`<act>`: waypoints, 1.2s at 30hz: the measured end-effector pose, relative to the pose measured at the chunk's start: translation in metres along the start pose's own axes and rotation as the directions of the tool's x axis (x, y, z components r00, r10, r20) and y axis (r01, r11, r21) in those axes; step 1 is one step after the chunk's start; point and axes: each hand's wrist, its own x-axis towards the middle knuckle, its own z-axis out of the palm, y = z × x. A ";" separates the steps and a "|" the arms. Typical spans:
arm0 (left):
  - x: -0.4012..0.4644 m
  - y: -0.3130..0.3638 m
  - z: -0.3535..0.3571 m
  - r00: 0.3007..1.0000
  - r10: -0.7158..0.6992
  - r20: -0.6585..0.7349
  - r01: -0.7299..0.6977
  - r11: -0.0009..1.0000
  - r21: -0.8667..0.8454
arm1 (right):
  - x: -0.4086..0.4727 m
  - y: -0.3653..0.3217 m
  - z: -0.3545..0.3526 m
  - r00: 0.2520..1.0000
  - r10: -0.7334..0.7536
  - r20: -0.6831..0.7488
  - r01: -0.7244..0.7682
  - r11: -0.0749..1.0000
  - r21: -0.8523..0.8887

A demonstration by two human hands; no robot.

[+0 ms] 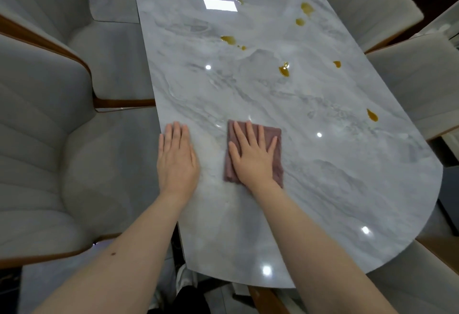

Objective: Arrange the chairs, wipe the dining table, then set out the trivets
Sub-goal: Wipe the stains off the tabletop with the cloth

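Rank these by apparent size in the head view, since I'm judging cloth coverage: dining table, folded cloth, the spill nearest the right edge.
1. dining table
2. folded cloth
3. spill, smallest, though it lies farther off.

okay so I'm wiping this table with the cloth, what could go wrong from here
The amber spills lie beyond the folded cloth under your right hand; one small cloth may smear them across the glossy table. The spill near the right edge could get pushed off toward the chair.

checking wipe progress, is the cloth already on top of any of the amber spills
No, the folded mauve cloth lies under the flat right hand on clean marble, and the nearest amber spill sits apart from it, farther right.
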 end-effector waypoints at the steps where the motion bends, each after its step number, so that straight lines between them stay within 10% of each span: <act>1: 0.001 0.000 0.001 1.000 -0.010 -0.002 0.010 1.000 -0.020 | 0.012 -0.016 0.002 1.000 0.018 0.002 -0.018 1.000 0.008; 10: 0.005 -0.002 0.002 0.999 -0.026 -0.033 0.022 0.993 -0.117 | -0.066 -0.013 0.005 0.915 -0.402 0.029 0.402 0.916 -0.008; 20: 0.004 0.001 0.001 1.000 -0.017 -0.013 0.017 1.000 -0.023 | 0.005 -0.006 0.000 0.993 0.119 -0.006 -0.119 0.992 0.030; 29: 0.002 0.001 0.001 1.000 0.026 0.004 -0.026 0.999 0.029 | -0.063 0.006 0.004 0.961 -0.276 -0.004 0.276 0.961 0.026; 36: 0.000 0.004 -0.001 1.000 0.022 0.012 -0.022 0.999 0.031 | -0.051 -0.011 0.008 0.998 -0.023 -0.055 0.025 0.999 0.038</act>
